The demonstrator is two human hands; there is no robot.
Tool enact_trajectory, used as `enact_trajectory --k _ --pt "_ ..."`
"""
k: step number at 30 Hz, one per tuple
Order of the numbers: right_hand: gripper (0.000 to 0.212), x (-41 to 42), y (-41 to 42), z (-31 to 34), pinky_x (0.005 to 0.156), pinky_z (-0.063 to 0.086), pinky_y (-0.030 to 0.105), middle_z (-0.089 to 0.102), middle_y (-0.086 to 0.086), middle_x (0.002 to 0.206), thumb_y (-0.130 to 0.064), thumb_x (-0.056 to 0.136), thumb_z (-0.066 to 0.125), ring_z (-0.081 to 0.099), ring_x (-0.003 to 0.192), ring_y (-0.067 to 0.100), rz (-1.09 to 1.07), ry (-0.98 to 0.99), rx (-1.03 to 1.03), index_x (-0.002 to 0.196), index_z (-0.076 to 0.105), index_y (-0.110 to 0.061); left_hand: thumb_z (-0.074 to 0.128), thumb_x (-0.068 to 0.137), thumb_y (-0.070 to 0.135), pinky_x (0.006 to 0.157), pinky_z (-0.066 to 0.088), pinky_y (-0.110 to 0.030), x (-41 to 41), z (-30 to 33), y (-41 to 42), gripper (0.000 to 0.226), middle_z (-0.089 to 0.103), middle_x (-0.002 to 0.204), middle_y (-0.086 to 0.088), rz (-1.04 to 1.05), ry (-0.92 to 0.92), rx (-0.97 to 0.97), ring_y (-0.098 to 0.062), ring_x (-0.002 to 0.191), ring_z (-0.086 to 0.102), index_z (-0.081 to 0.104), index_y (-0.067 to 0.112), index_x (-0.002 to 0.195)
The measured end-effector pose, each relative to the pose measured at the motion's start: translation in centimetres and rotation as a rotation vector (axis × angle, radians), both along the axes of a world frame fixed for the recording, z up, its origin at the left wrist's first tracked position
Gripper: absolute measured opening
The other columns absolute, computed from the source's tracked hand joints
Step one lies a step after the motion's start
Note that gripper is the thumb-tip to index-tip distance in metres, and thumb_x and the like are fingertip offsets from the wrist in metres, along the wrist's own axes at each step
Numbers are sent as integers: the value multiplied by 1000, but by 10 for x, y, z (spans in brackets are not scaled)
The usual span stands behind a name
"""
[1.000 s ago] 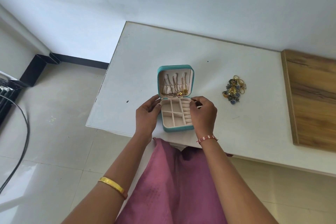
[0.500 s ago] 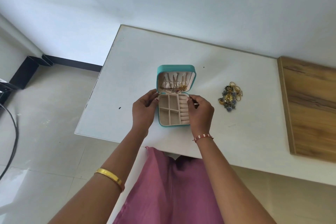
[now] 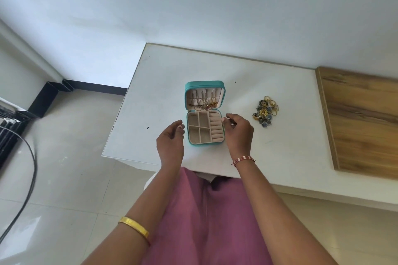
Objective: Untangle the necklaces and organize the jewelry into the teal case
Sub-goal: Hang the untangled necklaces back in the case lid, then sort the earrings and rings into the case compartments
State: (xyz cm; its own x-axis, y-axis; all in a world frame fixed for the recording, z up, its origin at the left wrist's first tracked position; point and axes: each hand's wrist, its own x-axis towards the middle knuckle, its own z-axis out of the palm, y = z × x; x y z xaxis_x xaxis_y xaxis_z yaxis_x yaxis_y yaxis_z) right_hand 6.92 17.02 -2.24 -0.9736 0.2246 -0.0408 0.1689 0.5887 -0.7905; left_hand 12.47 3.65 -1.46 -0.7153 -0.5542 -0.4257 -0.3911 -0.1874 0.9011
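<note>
Two hands flanked the teal case (image 3: 195, 142) near the middle of the frame, and neither gripped anything. The left hand (image 3: 170, 143) hung just beside the case's left wall, fingers loosely curled and apart from it, with a narrow gap showing between fingertips and teal edge. The right hand (image 3: 239, 133) sat at the case's right side, its fingers relaxed and bent; its fingertips looked to be touching or almost touching the upper right corner of the tray, though the angle made contact hard to judge. The case lay open on the white table (image 3: 290, 135), its lid (image 3: 204, 85) standing up at the far side and its tray of beige compartments (image 3: 203, 128) toward the person. Thin necklaces (image 3: 204, 102) hung inside the lid, bunched at the lower edge with a gold piece at the right. To the right of the case, well apart from it, a small pile of jewelry (image 3: 265, 112) in gold and blue rested on the table. A gold bangle (image 3: 134, 226) circled the left wrist low in the frame, and a red-and-white thread bracelet (image 3: 243, 159) circled the right. A wooden board (image 3: 361, 120) filled the right edge, and a black cable (image 3: 30, 168) curved across the floor at the left.
</note>
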Motion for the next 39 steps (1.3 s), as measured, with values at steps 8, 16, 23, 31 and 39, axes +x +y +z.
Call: enact_trajectory --k 8,16,23,31,39 --pt "22 17 35 8 69 36 12 70 14 100 -13 88 60 63 88 20 -57 -2 -52 104 68 -1 53 92 11 92 51 -43 -1 24 43 30 66 75 6 -55 39 -16 -21 83 63 63 30 71" --pt "16 14 93 -6 63 33 14 70 13 91 -11 87 59 57 76 14 -178 -29 -39 97 69 -3 49 93 6 87 51 -31 -14 13 114 18 66 80 3 -200 49 57 -12 80 61 65 15 95" --pt "22 -6 109 -22 71 37 20 61 16 97 -9 87 60 59 85 24 -119 -35 93 108 64 -4 49 92 6 90 52 -34 -22 0 144 21 67 84 1 -261 -11 71 -14 83 61 65 20 93" --pt "17 -9 104 -31 70 40 26 54 15 97 -10 85 62 56 90 29 14 -9 259 100 66 -3 50 92 8 92 51 -35 -33 -2 147 20 68 89 -1 -296 -21 57 -15 87 63 65 20 96" --pt "8 13 99 -17 65 42 10 69 10 85 -8 79 69 60 70 12 -69 -24 -58 85 70 -4 50 93 7 94 50 -36 -19 -5 141 21 67 101 -5 -339 -44 53 -15 92 61 63 19 102"
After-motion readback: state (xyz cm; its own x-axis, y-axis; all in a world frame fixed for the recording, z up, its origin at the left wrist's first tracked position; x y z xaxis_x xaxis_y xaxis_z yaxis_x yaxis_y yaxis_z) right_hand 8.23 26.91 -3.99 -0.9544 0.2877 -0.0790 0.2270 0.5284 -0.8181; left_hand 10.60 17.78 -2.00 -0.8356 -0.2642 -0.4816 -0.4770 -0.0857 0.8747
